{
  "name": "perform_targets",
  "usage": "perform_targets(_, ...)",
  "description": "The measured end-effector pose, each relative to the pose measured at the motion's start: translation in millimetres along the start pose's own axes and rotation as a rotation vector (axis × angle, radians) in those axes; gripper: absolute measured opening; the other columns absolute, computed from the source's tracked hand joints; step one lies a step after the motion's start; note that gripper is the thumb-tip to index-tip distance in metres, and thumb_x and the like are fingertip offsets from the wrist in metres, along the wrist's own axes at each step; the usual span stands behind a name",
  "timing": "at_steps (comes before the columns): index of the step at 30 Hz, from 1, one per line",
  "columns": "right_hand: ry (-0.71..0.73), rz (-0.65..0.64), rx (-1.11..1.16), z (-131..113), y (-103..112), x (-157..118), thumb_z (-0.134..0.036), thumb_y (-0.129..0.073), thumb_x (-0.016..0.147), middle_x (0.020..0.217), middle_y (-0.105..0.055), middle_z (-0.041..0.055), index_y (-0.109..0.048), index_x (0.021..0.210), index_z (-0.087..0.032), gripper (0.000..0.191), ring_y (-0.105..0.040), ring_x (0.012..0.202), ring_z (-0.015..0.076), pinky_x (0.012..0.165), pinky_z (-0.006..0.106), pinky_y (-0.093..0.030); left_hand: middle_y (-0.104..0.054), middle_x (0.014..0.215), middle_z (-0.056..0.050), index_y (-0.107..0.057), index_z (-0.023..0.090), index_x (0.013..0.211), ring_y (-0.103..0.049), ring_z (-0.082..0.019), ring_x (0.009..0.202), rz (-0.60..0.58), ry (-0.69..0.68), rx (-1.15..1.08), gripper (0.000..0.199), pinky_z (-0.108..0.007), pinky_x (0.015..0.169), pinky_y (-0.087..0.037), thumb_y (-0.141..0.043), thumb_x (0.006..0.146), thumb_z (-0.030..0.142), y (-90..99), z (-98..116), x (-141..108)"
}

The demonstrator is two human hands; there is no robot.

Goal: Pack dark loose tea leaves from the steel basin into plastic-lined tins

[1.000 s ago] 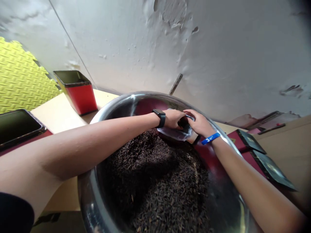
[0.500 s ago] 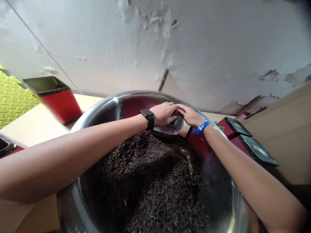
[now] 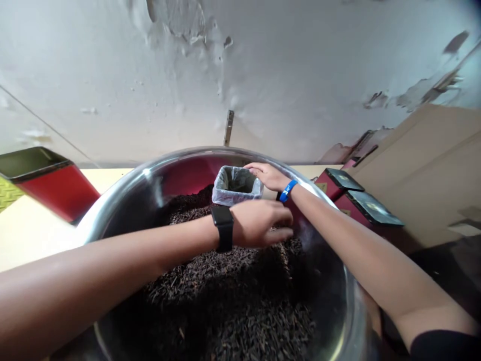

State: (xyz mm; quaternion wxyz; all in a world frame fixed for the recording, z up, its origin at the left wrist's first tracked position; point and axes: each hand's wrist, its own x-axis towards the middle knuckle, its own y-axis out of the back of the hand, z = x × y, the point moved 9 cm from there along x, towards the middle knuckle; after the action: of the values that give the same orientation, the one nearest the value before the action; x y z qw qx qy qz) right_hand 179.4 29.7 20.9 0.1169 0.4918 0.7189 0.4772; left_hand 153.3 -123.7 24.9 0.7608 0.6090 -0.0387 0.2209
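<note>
Your left hand, with a black watch at its wrist, hovers palm down over the dark loose flakes in the large metal bowl, just on the near side of the plastic-lined container. Its grip is loosely curled and partly open, with a gap between thumb and fingers; you can't see anything in it. Your right hand, with a blue wristband, has its fingers on the far right corner of the container's rim; you can't tell how tightly that grip closes.

The container sits at the far side within the bowl, its mouth facing up and the clear plastic folded over its rim. To your left, an open red tin leans outward in view on the pale tabletop, near the bowl. To your right, beyond the bowl's rim, are two dark-lidded red boxes. A peeling wall rises at the far side.
</note>
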Motion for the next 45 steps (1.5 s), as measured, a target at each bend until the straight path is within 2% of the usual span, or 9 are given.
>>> perform_targets(1,-0.004,0.008,-0.002,1.6,0.4,0.2,-0.027,-0.037,0.085,0.104,-0.061,0.0014,-0.058,0.101,-0.022,0.027,-0.054,0.096,0.0147,0.087,0.031,-0.04,-0.056,0.104,-0.007,-0.053,0.019,0.106,-0.05,-0.018,0.096,-0.062,-0.038,-0.024,0.038,-0.031,0.086,-0.039,-0.04,0.083,0.046,-16.0,7.1,-3.1)
perform_targets(4,0.027,0.001,0.001,3.5,-0.8,0.9,-0.027,-0.037,0.086,0.105,-0.061,0.0024,-0.058,0.103,-0.019,0.028,-0.054,0.097,0.0144,0.088,0.03,-0.039,-0.042,0.126,-0.009,-0.047,0.022,0.118,-0.034,-0.03,0.117,-0.19,0.015,-0.025,0.065,-0.043,0.092,-0.034,-0.041,0.07,0.067,-56.7,4.6,-13.9)
perform_targets(7,0.031,0.002,-0.012,6.6,-0.8,1.4,-0.028,-0.037,0.086,0.106,-0.061,0.0027,-0.058,0.104,-0.019,0.029,-0.054,0.097,0.0145,0.088,0.03,-0.039,-0.038,0.129,-0.009,-0.046,0.026,0.119,-0.039,-0.03,0.113,-0.331,0.084,-0.049,0.066,-0.043,0.087,-0.038,-0.04,0.069,0.069,-84.1,-3.2,-21.2)
perform_targets(13,0.028,-0.009,-0.04,4.4,-0.6,2.0,-0.029,-0.038,0.085,0.104,-0.062,0.0015,-0.06,0.103,-0.022,0.029,-0.054,0.096,0.0147,0.087,0.03,-0.04,-0.052,0.104,-0.007,-0.055,0.025,0.104,-0.051,-0.024,0.091,-0.294,0.163,0.077,0.043,-0.035,0.073,-0.045,-0.043,0.074,0.054,-83.6,-9.2,-13.7)
perform_targets(22,0.041,-0.005,-0.046,-0.1,1.4,0.5,-0.028,-0.04,0.084,0.104,-0.062,0.0033,-0.061,0.104,-0.021,0.029,-0.055,0.095,0.0153,0.086,0.032,-0.041,-0.057,0.086,-0.005,-0.057,0.022,0.088,-0.058,-0.018,0.064,-0.226,0.025,0.207,0.034,-0.03,0.055,-0.046,-0.036,0.08,0.047,-84.7,-5.7,-11.2)
perform_targets(29,0.032,-0.055,0.021,-8.3,0.4,-2.8,-0.03,-0.045,0.082,0.101,-0.064,0.0025,-0.062,0.099,-0.02,0.027,-0.056,0.093,0.0149,0.085,0.03,-0.042,-0.058,0.08,-0.003,-0.055,0.02,0.084,-0.057,-0.017,0.061,-0.152,-0.05,0.205,0.03,-0.029,0.053,-0.045,-0.036,0.082,0.043,-73.9,-1.9,-7.1)
perform_targets(36,0.015,-0.07,0.035,-13.8,0.5,-4.7,-0.029,-0.045,0.082,0.102,-0.063,0.0034,-0.062,0.1,-0.018,0.028,-0.056,0.094,0.0152,0.085,0.029,-0.042,-0.057,0.089,-0.005,-0.055,0.02,0.093,-0.057,-0.014,0.071,-0.045,-0.08,0.149,0.029,-0.025,0.062,-0.045,-0.037,0.084,0.041,-44.9,-0.6,0.6)
perform_targets(40,0.023,-0.151,0.06,-20.4,-2.1,-6.4,-0.031,-0.048,0.08,0.103,-0.063,0.0037,-0.062,0.101,-0.018,0.029,-0.056,0.096,0.0162,0.087,0.03,-0.042,-0.057,0.086,-0.005,-0.055,0.018,0.093,-0.055,-0.014,0.072,0.049,-0.09,0.134,0.027,-0.025,0.065,-0.045,-0.037,0.086,0.037,-19.5,-1.6,3.3)
perform_targets(45,0.019,-0.262,0.044,-18.3,-6.1,-9.5,-0.028,-0.053,0.074,0.103,-0.063,0.001,-0.062,0.1,-0.022,0.028,-0.056,0.094,0.0171,0.083,0.028,-0.044,-0.057,0.089,-0.006,-0.055,0.016,0.091,-0.054,-0.014,0.082,0.235,-0.064,0.154,0.023,-0.028,0.075,-0.044,-0.039,0.085,0.031,27.7,-18.0,2.5)
